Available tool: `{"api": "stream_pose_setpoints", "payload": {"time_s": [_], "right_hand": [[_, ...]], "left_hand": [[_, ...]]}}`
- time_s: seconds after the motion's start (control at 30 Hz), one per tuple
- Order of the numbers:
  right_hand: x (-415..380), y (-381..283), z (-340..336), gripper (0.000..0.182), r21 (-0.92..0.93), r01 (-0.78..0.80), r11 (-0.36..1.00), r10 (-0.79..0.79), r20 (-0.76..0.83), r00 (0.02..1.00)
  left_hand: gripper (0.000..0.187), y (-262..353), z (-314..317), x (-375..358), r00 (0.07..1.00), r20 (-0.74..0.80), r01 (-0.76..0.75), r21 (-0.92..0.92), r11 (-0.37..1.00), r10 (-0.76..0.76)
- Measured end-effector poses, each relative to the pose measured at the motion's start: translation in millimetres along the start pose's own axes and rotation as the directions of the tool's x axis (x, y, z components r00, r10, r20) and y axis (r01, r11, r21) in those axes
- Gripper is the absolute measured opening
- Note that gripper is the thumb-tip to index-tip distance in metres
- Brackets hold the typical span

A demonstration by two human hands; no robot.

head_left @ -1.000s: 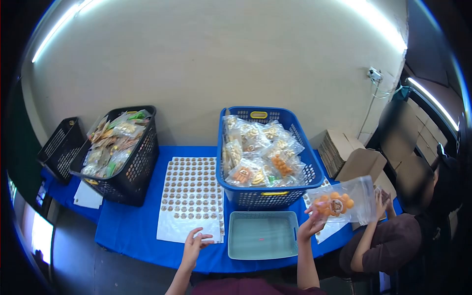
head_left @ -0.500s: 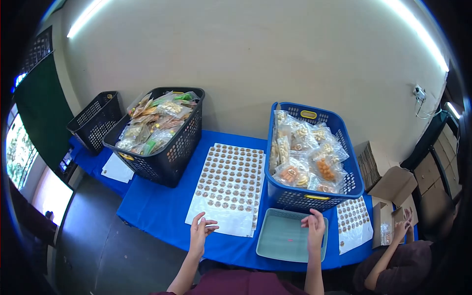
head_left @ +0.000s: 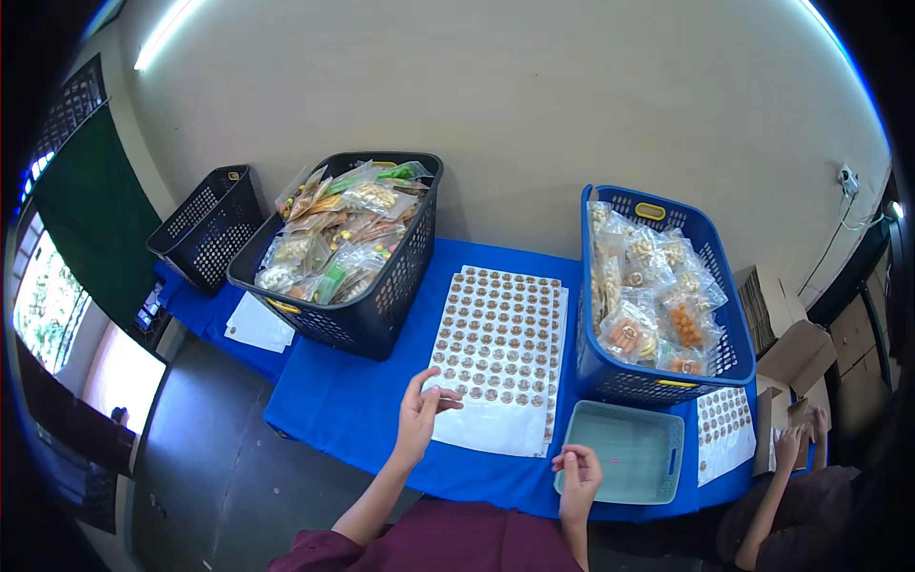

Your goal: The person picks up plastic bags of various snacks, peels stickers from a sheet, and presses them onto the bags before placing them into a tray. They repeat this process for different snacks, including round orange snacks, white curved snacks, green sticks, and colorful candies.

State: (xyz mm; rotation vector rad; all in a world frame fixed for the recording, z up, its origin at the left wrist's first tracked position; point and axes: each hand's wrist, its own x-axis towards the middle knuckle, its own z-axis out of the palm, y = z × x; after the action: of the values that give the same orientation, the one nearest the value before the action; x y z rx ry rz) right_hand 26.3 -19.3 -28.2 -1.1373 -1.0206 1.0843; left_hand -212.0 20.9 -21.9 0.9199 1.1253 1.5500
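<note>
My left hand [head_left: 421, 412] hovers at the lower left edge of a sheet of round brown stickers [head_left: 500, 334], its fingers apart. A small dark mark shows on one fingertip; I cannot make out what it is. My right hand [head_left: 578, 477] is at the left edge of a pale green tray [head_left: 629, 458], fingers curled together; whatever they may hold is too small to tell. Behind the tray stands a blue basket [head_left: 667, 383] full of clear packets [head_left: 648, 276]. A black basket [head_left: 334, 324] heaped with packets [head_left: 334, 229] stands left of the sheet.
An empty-looking black basket [head_left: 214, 229] and white papers [head_left: 259, 322] lie farther left. On the right are another sticker sheet [head_left: 726, 429], an open cardboard box [head_left: 796, 367] and a co-worker's hands [head_left: 799, 440]. A blue cloth [head_left: 324, 400] covers the table.
The view has shifted, so the table's things appear farther right. My right hand has moved from over the tray to its left edge, its fingers more curled. My left hand is nearer the stickers.
</note>
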Motion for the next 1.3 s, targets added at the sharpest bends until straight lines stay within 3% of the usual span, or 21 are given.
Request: {"api": "stream_pose_setpoints", "payload": {"time_s": [0.17, 0.33, 0.47, 0.53, 0.63, 0.73, 0.83, 0.93, 1.07, 1.17, 1.2, 1.3], "right_hand": [[-15.2, -2.0, 35.9, 0.009, -0.159, 0.071, 0.985, -0.037, 0.207, 0.978], [-22.1, 3.3, 53.7, 0.010, -0.155, 0.055, 0.986, -0.045, 0.064, 0.997], [-32.8, 7.9, 63.4, 0.009, -0.125, 0.028, 0.992, -0.039, -0.088, 0.995], [-40.6, 9.6, 66.8, 0.009, -0.124, 0.020, 0.992, -0.038, -0.149, 0.988], [-54.2, 13.3, 72.8, 0.009, -0.103, 0.003, 0.995, -0.028, -0.242, 0.970], [-69.5, 13.5, 76.7, 0.010, -0.098, -0.015, 0.995, -0.017, -0.319, 0.948], [-84.2, 13.1, 77.0, 0.010, -0.119, -0.033, 0.992, -0.013, -0.370, 0.929], [-91.3, 24.0, 76.4, 0.010, -0.135, -0.055, 0.989, -0.004, -0.402, 0.916], [-87.4, 19.8, 83.7, 0.010, -0.091, -0.051, 0.995, 0.013, -0.382, 0.924], [-81.7, 9.2, 92.2, 0.011, -0.077, -0.029, 0.997, 0.002, -0.331, 0.944], [-80.4, 6.9, 95.3, 0.011, -0.073, -0.016, 0.997, -0.008, -0.318, 0.948], [-79.7, 6.5, 100.1, 0.011, -0.069, -0.007, 0.998, -0.012, -0.276, 0.961]], "left_hand": [[0.029, 29.4, -70.2, 17.8, 0.989, -0.058, -0.126, 0.139, 0.982, 0.135], [0.026, 80.5, -144.8, 53.6, 0.935, -0.123, -0.277, 0.327, 0.904, 0.331], [0.025, 131.3, -180.0, 116.2, 0.831, -0.063, -0.428, 0.563, 0.707, 0.553], [0.019, 148.9, -193.4, 156.9, 0.791, 0.032, -0.451, 0.704, 0.548, 0.611], [0.018, 139.2, -250.7, 234.0, 0.730, 0.328, -0.446, 0.893, 0.056, 0.600], [0.023, 94.0, -307.5, 279.3, 0.819, 0.382, -0.196, 0.887, -0.418, 0.427], [0.036, 77.2, -333.8, 310.1, 0.982, 0.158, -0.125, 0.956, -0.264, 0.107], [0.036, 84.5, -323.4, 300.8, 0.973, 0.115, -0.097, 0.990, -0.099, 0.198], [0.037, 87.4, -327.2, 295.3, 0.965, 0.115, -0.087, 0.988, -0.125, 0.234], [0.035, 98.5, -305.6, 281.8, 0.928, 0.071, -0.047, 0.996, -0.074, 0.365], [0.028, 100.6, -298.5, 276.8, 0.882, 0.033, -0.038, 0.999, 0.000, 0.471], [0.023, 109.4, -290.3, 266.1, 0.763, 0.021, -0.063, 0.997, 0.042, 0.646]]}}
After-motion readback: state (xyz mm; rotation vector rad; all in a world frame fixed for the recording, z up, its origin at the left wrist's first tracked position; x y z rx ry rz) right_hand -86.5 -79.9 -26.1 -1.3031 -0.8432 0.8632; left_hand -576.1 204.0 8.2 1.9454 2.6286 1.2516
